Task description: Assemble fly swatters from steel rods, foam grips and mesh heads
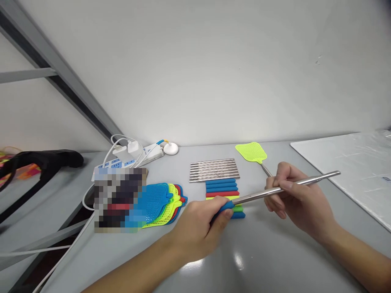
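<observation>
My left hand (200, 230) is closed around a blue handle grip (225, 206). A silver metal rod (255, 197) runs out of that grip, slanting up to the right. My right hand (295, 195) pinches the rod between thumb and fingers near its middle; the rod's far end sticks out beyond. Behind the hands, a row of silver rods (214, 171) lies above a row of coloured grips (221, 186), partly covered by my left hand. A yellow-green fly swatter (251, 152) lies behind my right hand, which hides its lower part. Blue, yellow-green and red swatter heads (155, 201) lie stacked to the left.
A power strip (155, 152) with white plugs and cables stands at the back left, beside a white round device (170, 149). A blurred patch covers something near the swatter heads. Left are a black curved object (58, 158) and grey frame bars. A white board (351, 156) lies right.
</observation>
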Motion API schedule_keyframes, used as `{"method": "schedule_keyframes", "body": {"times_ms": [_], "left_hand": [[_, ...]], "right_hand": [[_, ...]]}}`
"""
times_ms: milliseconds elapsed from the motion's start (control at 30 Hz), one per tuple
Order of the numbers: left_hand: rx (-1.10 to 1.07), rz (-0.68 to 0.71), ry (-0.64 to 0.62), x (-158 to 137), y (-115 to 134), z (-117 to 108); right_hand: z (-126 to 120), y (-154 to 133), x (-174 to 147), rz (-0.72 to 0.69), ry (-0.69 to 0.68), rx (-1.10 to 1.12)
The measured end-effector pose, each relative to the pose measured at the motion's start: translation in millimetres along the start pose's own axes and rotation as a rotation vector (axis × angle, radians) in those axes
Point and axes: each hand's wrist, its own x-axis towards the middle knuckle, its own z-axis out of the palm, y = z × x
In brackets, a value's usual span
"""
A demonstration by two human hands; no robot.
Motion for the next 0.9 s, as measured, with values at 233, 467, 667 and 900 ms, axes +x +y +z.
{"method": "schedule_keyframes", "body": {"times_ms": [233, 467, 667, 900], "left_hand": [[0.096, 0.057, 0.03, -1, -1, -1], [0.324, 0.251, 0.035, -2, -2, 3], [0.459, 0.428, 0.1, -4, -4, 10], [0.492, 0.471, 0.14, -4, -6, 8]], "right_hand": [[-6, -3, -3, 0.044, -0.053, -0.102], [-13, -4, -10, 0.2, -0.237, -0.323], [9, 5, -17, 0.452, -0.332, -0.343], [14, 10, -16, 0.395, -0.179, -0.383]]}}
